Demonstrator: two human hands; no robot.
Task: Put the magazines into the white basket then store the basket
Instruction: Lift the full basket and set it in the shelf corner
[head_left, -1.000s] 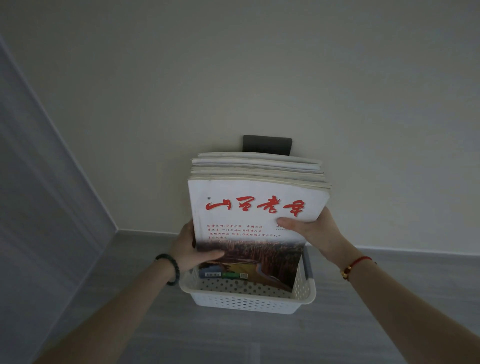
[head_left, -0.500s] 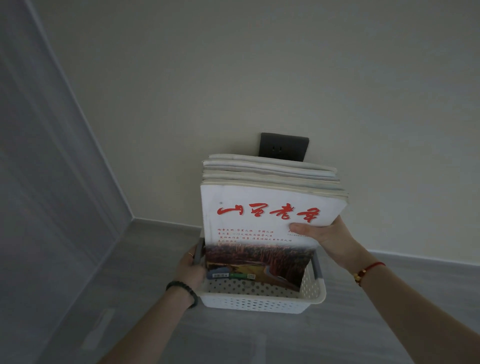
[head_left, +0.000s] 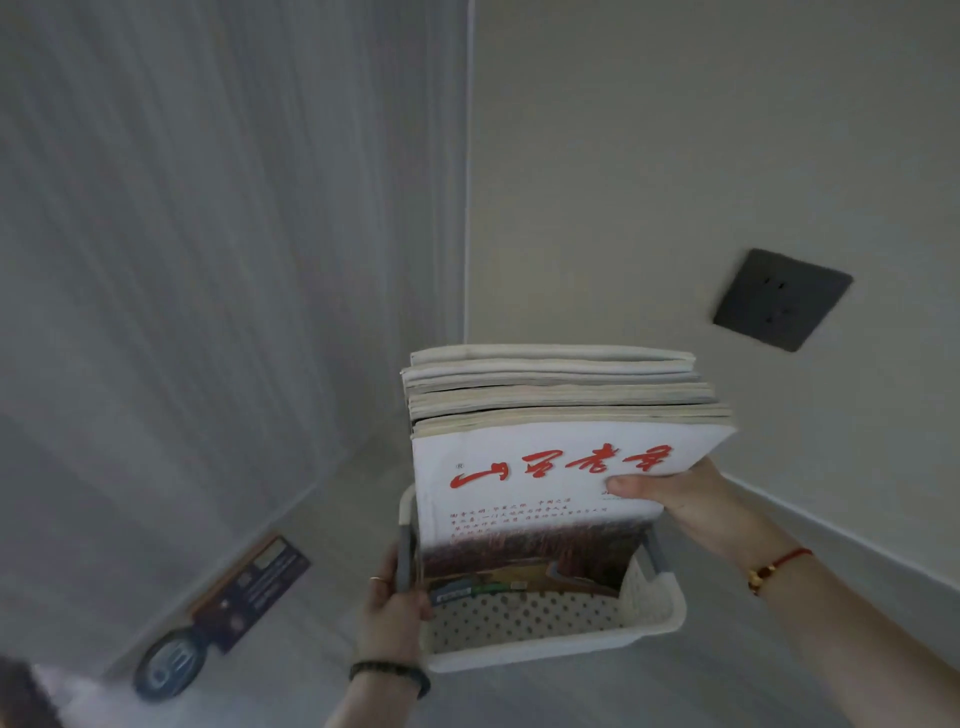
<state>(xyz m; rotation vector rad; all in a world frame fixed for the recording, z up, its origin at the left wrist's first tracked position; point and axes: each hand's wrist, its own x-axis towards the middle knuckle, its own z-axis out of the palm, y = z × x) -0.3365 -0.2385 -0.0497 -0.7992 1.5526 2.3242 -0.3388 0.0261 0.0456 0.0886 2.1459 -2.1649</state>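
At the far left, a round dark object (head_left: 169, 666) and a flat dark rectangular card or booklet (head_left: 253, 587) lie on the grey floor (head_left: 519, 696) against the pale panelled wall (head_left: 208, 260); both are too blurred to identify.

Further right, the left hand (head_left: 390, 613), with a dark beaded bracelet (head_left: 390, 674) at the wrist and a ring on 1 finger, has its fingers (head_left: 382, 574) wrapped around the grey handle (head_left: 403, 558) on the left side of the white basket (head_left: 550, 636). The basket is perforated, and the pictures do not show whether it rests on the floor or is lifted off it.

Standing upright in the basket is a thick stack of magazines (head_left: 550, 467); the front cover is white with red brush-style characters above a dark picture, and the stack rises well above the basket's rim.

The right hand (head_left: 675, 499) grips the stack's upper right edge, thumb pressed flat on the front cover, the other fingers hidden behind. Its wrist carries a red cord bracelet (head_left: 779, 564) with a gold bead.

On the beige wall (head_left: 675, 156) above and to the right sits a dark socket plate (head_left: 782, 299).
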